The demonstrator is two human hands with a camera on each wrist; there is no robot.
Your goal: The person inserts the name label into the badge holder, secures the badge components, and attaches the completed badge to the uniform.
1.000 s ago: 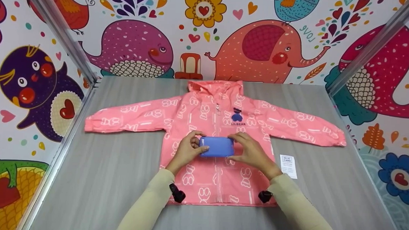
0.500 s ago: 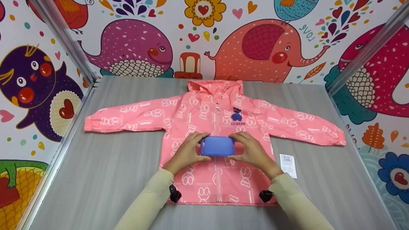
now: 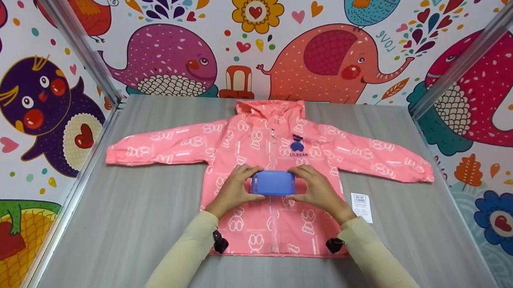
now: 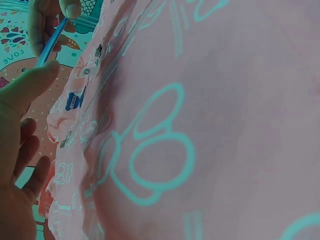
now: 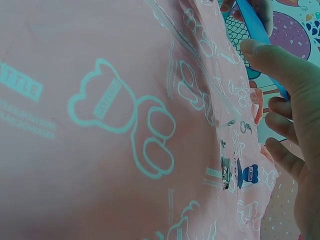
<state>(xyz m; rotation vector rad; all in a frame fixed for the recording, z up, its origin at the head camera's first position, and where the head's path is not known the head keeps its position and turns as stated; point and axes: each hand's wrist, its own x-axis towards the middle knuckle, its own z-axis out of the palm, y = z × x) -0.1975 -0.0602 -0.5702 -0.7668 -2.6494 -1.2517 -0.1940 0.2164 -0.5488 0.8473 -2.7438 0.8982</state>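
A thin blue phone-like rectangle [image 3: 274,183] with rounded corners is held level over the jacket by both hands. My left hand [image 3: 235,188] pinches its left end, index finger at the upper corner and thumb at the lower one. At the opposite end my right hand [image 3: 316,191] grips the same way. The wrist views show it edge-on, as a slim blue strip [image 5: 260,30] between fingers and thumb. Beneath lies a pink hooded jacket [image 3: 236,220], front up, zipped, sleeves spread out, with white bear outlines and a dark blue bear logo on the chest.
A small white printed card [image 3: 361,208] lies to the right of the jacket. The grey wood-grain table [image 3: 130,225] is bordered by panels with cartoon animals [image 3: 323,65] at the back and sides. Metal posts [image 3: 460,61] stand at the back corners.
My left thumb has slid off the front face of the blue rectangle to its lower corner, and the left fingers now grip its upper corner. The right hand, jacket and card stay put.
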